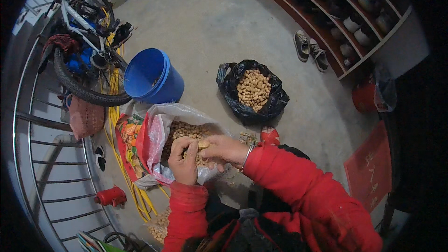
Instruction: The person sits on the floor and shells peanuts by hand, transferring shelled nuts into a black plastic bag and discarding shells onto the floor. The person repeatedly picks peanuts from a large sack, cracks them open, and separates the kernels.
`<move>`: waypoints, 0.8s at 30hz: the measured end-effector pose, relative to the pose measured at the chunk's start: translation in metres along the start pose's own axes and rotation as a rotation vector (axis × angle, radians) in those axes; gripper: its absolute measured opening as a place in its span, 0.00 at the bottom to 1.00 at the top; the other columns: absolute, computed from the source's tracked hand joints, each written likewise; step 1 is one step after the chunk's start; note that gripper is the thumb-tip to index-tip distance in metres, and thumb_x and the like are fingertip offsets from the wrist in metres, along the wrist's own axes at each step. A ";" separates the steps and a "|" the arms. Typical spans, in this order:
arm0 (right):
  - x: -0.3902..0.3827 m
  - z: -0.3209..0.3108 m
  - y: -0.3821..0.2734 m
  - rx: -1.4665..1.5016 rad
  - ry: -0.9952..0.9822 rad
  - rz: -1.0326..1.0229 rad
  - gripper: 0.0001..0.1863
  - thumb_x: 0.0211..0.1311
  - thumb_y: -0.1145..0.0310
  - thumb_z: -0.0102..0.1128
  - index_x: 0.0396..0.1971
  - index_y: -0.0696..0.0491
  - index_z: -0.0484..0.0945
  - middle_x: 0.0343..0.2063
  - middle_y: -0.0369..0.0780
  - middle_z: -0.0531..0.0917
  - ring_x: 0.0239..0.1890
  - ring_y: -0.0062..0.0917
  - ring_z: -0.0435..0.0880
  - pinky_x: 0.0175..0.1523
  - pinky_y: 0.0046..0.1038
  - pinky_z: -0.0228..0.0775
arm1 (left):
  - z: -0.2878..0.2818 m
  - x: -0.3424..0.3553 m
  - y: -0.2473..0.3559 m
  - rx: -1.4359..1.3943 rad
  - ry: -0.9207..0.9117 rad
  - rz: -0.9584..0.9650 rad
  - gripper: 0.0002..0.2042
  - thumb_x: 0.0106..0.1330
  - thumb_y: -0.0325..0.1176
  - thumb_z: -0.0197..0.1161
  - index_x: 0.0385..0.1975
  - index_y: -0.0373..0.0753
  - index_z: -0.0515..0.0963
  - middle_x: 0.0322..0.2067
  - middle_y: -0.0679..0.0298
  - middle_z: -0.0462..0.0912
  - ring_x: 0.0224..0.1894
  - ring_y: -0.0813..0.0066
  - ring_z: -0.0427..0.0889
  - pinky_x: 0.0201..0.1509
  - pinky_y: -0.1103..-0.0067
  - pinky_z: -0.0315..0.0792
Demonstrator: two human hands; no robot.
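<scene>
Left hand point(183, 162) and right hand point(226, 149) pinched a peanut point(203, 144) over an open sack point(157, 133); a slackened grip might have dropped it.

You get moderate, fairly even light, brightest on the pale floor point(196, 28) toward the top centre; its source sits out of view. Soft shadow lies below the black bag point(228, 98) and deepens inside the shoe rack point(375, 43). You can catch small glints on the metal railing point(44, 121) and your bracelet point(248, 155). Fisheye distortion bends railing and rack, and black swallows all 4 corners. The bagged peanuts point(254, 89) read clearly; detail softens near the rim.
</scene>
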State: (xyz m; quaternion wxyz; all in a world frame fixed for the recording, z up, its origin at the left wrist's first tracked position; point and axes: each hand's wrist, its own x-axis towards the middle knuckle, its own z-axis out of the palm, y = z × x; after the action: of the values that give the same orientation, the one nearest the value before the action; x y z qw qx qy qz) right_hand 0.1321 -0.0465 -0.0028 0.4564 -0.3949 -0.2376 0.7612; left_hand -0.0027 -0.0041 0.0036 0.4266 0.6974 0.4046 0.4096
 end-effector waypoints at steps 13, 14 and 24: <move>0.000 0.000 -0.003 -0.121 0.272 -0.138 0.11 0.52 0.64 0.55 0.32 0.55 0.71 0.17 0.34 0.73 0.17 0.13 0.72 0.17 0.14 0.60 | 0.006 0.000 0.005 0.253 0.024 0.130 0.02 0.54 0.24 0.55 0.24 0.32 0.72 0.20 0.64 0.73 0.24 0.78 0.70 0.29 0.83 0.65; -0.001 0.001 -0.004 -0.156 0.286 -0.158 0.11 0.52 0.65 0.55 0.32 0.55 0.71 0.17 0.34 0.74 0.17 0.13 0.72 0.18 0.15 0.60 | 0.004 0.000 0.000 0.249 -0.001 0.125 0.03 0.54 0.24 0.55 0.24 0.32 0.72 0.20 0.64 0.73 0.23 0.79 0.70 0.28 0.83 0.65; 0.012 -0.007 0.022 -0.749 0.529 -0.857 0.11 0.49 0.63 0.57 0.26 0.55 0.75 0.16 0.35 0.74 0.15 0.15 0.71 0.21 0.21 0.63 | 0.003 -0.006 -0.003 0.201 -0.067 -0.144 0.04 0.52 0.26 0.55 0.20 0.33 0.70 0.17 0.71 0.68 0.20 0.86 0.63 0.23 0.87 0.58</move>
State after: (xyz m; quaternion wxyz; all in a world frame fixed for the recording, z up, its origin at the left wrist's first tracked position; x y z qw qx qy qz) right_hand 0.1233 -0.0465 -0.0275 0.5950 -0.5727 -0.5043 0.2523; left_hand -0.0023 -0.0095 -0.0011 0.3963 0.7191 0.4781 0.3119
